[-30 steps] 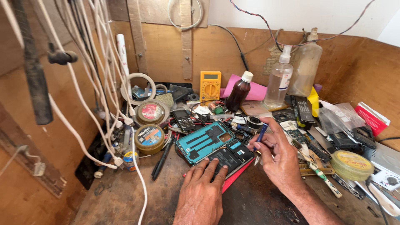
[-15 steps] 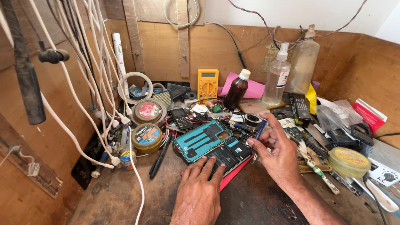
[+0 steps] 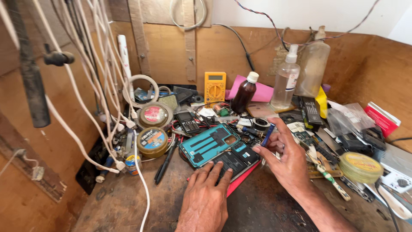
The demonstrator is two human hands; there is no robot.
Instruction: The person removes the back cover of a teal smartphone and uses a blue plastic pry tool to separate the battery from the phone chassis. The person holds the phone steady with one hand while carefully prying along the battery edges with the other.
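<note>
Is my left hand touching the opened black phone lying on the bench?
Touching. The head view shows the left hand fingertips pressed on the opened black phone.

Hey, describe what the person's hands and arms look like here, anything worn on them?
Both are bare: the left hand and right hand wear no gloves, rings or watch that show. The forearms are uncovered too, with no sleeve in view. Fingernails are short.

I see a worn, dark bench (image 3: pixel 107 202) boxed by brown board walls (image 3: pixel 365 60). White wall (image 3: pixel 300 13) above. White cables (image 3: pixel 86 94) hang left. Daylight, even.
</note>
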